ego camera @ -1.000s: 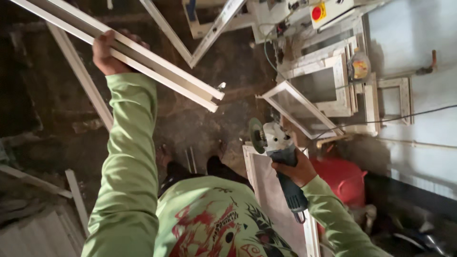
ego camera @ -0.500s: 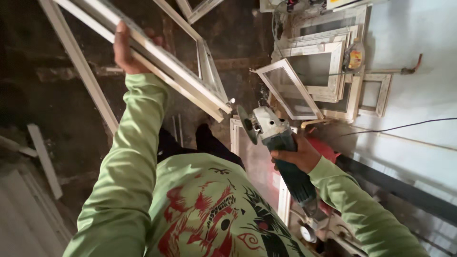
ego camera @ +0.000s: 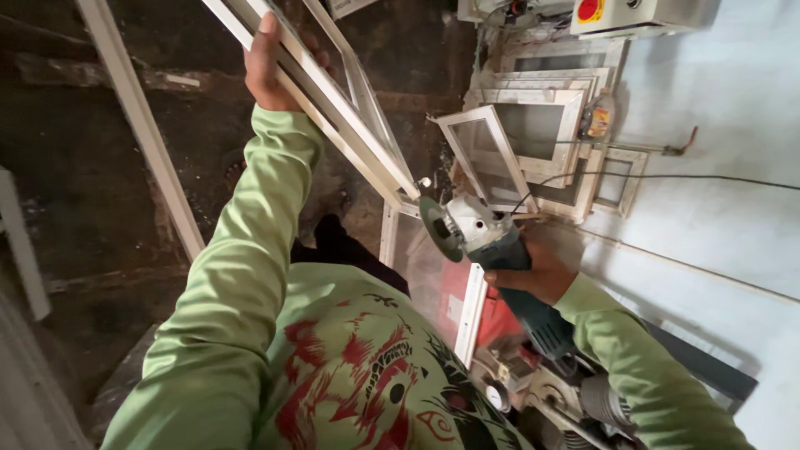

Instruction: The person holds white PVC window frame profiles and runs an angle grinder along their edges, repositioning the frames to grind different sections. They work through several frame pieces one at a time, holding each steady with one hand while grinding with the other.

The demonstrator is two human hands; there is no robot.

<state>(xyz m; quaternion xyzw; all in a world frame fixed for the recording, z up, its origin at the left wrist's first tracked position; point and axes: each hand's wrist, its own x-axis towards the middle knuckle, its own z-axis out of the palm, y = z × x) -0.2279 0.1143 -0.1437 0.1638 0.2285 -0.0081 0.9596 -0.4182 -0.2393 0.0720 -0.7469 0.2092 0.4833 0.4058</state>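
1. Left hand (ego camera: 265,62) is wrapped around a rail of the white window frame (ego camera: 333,108), fingers closed over its edge, arm stretched well out from the body. Holding it that far off keeps the long frame steady and tilted, so its lower corner comes down near the tool.
2. Right hand (ego camera: 533,271) is clamped on the dark body of the angle grinder (ego camera: 483,237), gripping behind the pale gear head. That grip leaves the disc (ego camera: 435,227) free and pointing toward the lower end of the held frame, just beside its corner; whether disc and frame touch cannot be told.
3. A black cord (ego camera: 667,177) runs from the grinder's side across the pale blue wall (ego camera: 733,108), lying clear of the disc.
4. Below the grinder a second white frame (ego camera: 467,308) stands nearly upright in front of a red object (ego camera: 500,321), leaning where it is within reach.
5. More finished frames (ego camera: 542,125) are stacked against the wall, out of the working space, with a small bottle (ego camera: 600,115) set among them.
6. A grey control box with a red button (ego camera: 590,8) sits at the top edge, above the stacked frames.
7. Dark dirt floor (ego camera: 75,208) lies under the held frame, with a loose white strip (ego camera: 142,125) lying across it.
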